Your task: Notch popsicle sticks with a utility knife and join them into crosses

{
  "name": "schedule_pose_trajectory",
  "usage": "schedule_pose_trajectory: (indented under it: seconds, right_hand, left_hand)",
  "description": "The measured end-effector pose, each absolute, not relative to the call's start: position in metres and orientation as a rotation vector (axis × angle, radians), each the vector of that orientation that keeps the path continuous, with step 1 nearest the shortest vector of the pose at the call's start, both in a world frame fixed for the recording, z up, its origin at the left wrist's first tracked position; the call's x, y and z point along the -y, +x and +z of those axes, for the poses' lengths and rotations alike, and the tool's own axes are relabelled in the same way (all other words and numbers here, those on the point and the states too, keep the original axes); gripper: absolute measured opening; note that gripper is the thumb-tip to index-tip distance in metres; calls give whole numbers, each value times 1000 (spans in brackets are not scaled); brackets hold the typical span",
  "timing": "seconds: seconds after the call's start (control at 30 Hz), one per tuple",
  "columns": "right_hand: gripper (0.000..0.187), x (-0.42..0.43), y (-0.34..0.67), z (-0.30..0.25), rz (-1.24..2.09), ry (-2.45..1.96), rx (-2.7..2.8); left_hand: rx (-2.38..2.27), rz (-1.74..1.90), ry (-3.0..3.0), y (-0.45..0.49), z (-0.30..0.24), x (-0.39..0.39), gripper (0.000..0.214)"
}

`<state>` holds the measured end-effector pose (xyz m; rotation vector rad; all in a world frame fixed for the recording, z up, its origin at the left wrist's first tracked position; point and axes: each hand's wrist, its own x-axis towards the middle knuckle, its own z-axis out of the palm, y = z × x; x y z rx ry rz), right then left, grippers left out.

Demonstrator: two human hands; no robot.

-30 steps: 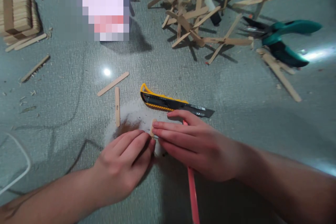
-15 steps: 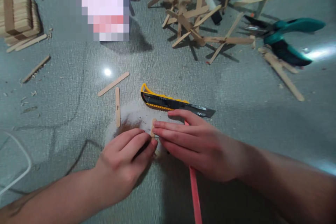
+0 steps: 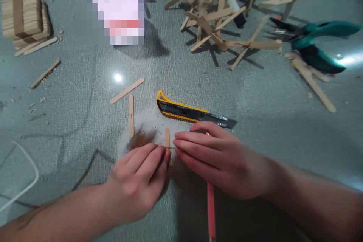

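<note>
My left hand [image 3: 138,179] is curled, its fingertips pinching the near end of a short wooden craft stick [image 3: 167,138] that lies on a worn pale patch of the grey mat. My right hand [image 3: 218,159] is closed around a thin red-handled tool [image 3: 210,211], its fingers pressed together with the tips at the same stick. The tool's working end is hidden under the fingers. A yellow and black utility knife [image 3: 187,111] with its blade out lies just beyond my right hand.
Two loose craft sticks [image 3: 131,113] lie left of the knife. A bundled stack of sticks [image 3: 25,19] sits far left. A glued stick structure [image 3: 221,15] stands at the back, with teal pliers [image 3: 317,41] to its right. A white cord [image 3: 19,185] curves at the left edge.
My right fingertips have slid slightly off the short stick, so more of it shows. Both hands otherwise stay in place; the view shifted a little.
</note>
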<state>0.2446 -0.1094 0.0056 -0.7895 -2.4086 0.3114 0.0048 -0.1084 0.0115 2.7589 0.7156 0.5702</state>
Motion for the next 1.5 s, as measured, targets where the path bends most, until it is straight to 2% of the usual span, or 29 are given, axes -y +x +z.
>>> schedule_pose_trajectory:
  seconds: [1.5]
  right_hand:
    - [34, 111, 246, 5, 354, -750, 2384]
  left_hand:
    - [-643, 565, 2771, -1, 8, 111, 22]
